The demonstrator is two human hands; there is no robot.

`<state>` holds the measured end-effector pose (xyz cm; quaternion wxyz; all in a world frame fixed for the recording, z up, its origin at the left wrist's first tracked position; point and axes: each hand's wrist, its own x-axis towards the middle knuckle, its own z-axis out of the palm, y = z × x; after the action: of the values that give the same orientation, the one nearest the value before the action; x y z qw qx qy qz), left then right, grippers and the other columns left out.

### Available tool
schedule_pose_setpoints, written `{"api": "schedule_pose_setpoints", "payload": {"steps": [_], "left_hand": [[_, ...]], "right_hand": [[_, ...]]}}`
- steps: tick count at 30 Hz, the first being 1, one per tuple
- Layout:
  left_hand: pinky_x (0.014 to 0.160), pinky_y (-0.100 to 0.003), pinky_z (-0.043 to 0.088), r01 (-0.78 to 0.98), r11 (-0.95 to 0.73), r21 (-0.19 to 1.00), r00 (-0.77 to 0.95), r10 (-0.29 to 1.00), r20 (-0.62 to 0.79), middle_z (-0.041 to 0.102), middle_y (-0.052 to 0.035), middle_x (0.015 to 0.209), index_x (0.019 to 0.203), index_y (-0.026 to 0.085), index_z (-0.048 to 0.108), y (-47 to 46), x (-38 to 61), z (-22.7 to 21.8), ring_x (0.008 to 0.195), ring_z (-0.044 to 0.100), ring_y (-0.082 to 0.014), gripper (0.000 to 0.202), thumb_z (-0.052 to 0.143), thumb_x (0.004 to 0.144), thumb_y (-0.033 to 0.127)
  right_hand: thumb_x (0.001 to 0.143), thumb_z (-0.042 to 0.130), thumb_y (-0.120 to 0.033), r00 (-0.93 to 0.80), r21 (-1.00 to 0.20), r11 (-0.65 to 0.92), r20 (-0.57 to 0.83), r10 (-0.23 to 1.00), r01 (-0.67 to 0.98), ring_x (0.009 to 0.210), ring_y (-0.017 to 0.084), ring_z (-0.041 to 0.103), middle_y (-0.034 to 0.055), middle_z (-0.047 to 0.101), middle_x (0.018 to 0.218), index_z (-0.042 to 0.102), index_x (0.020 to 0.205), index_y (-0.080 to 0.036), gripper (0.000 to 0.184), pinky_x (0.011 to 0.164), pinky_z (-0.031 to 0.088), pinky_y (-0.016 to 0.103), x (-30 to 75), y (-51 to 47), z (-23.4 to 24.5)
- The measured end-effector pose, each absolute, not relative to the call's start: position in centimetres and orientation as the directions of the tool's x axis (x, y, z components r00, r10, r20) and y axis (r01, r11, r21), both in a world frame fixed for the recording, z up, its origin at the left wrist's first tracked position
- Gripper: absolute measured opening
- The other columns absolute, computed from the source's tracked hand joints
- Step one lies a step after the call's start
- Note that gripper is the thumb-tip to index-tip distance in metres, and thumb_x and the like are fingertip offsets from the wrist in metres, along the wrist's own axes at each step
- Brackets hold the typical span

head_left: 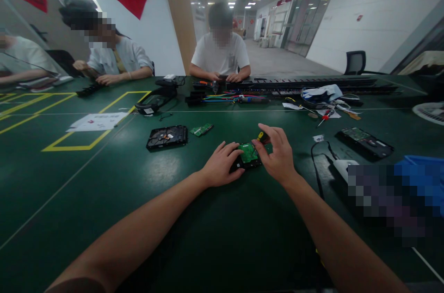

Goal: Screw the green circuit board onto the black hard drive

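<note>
A hard drive with a green circuit board (pixel 248 154) facing up lies on the green table in front of me. My left hand (pixel 222 163) is closed around its left side, fingers over the top and thumb at the near edge. Above the board's right side, my right hand (pixel 276 152) grips a small screwdriver (pixel 262 136) with a yellow and black handle. Its shaft slants down to the board; whether the tip sits in a screw is too small to tell. Left of the drive lie a loose green circuit board (pixel 201 130) and another hard drive (pixel 167 137).
A third drive (pixel 364 141), a red screwdriver (pixel 325 118) and a blue bin (pixel 421 177) are on the right. Long black strips and wires (pixel 236 98) lie along the far side, where a person in white (pixel 222 55) sits. Two more people sit at the left.
</note>
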<state>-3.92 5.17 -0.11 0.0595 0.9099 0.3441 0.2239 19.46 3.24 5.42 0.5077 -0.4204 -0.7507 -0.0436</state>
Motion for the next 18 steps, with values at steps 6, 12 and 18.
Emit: {"api": "schedule_pose_setpoints", "payload": {"steps": [6,12,18], "left_hand": [[0.132,-0.062,0.027,0.617,-0.755,0.222,0.664,0.651,0.368,0.045,-0.0183,0.164,0.149,0.021,0.051,4.9,-3.7,-0.1,0.155,0.042,-0.0373,0.063,0.070,0.094,0.045],[0.130,-0.065,0.027,0.682,-0.706,0.194,0.617,0.697,0.366,0.045,-0.0198,0.163,0.152,0.020,0.052,4.2,-3.2,-0.1,0.157,0.036,-0.0413,0.067,0.070,0.095,0.051],[0.123,-0.067,0.033,0.721,-0.663,0.202,0.568,0.732,0.377,0.044,-0.0174,0.164,0.154,0.028,0.055,4.0,-3.0,-0.4,0.154,0.037,-0.0443,0.073,0.066,0.096,0.070]], "right_hand": [[0.104,0.063,-0.031,-0.120,-0.370,0.631,0.794,0.596,0.682,0.095,0.023,0.066,0.0078,0.063,0.120,0.050,0.155,-0.035,0.053,0.087,0.063,0.047,19.6,3.3,5.1],[0.101,0.069,-0.033,-0.053,-0.424,0.619,0.797,0.602,0.661,0.096,0.025,0.068,0.0099,0.065,0.130,0.045,0.156,-0.033,0.060,0.085,0.065,0.049,19.6,3.7,4.2],[0.101,0.068,-0.031,-0.072,-0.417,0.632,0.796,0.600,0.654,0.094,0.024,0.069,0.0089,0.066,0.128,0.050,0.150,-0.033,0.052,0.085,0.065,0.048,19.5,3.5,4.4]]}}
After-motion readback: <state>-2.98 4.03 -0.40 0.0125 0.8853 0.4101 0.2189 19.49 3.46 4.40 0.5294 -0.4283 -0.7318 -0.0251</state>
